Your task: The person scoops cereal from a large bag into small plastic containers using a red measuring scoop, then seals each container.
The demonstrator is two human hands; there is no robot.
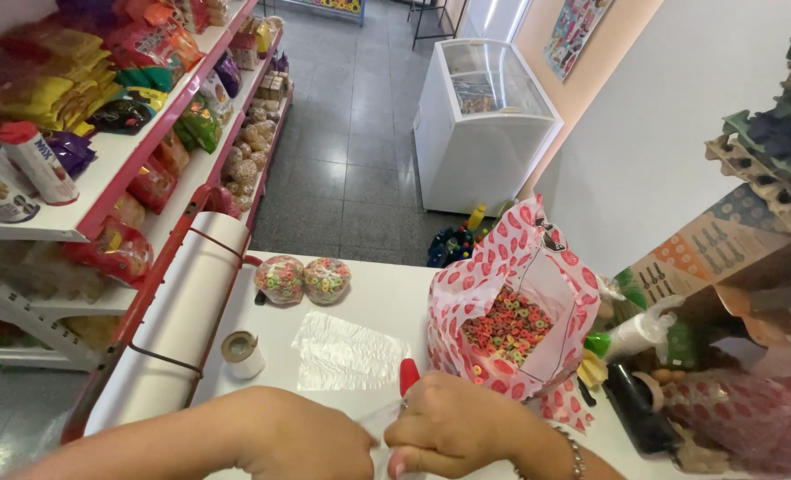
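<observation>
Both hands meet at six o'clock on the white tabletop [387, 293]. The right hand [453, 427] has its grip clenched on a red-handled tool [408, 376]; the left hand [302, 440] pinches thin clear plastic [373, 418]. The open bag of coloured cereal rings [507, 302] stands at one o'clock.

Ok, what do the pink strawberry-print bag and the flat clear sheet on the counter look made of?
Pink strawberry-print bag: looks like thin glossy plastic film; it creases softly and shines, holding coloured cereal rings. Flat clear sheet: probably transparent plastic film, wrinkled and glinting, with the white counter showing through.

Glossy plastic cereal bag [502, 293], crinkled clear film [347, 353], smooth white counter [395, 289]
</observation>
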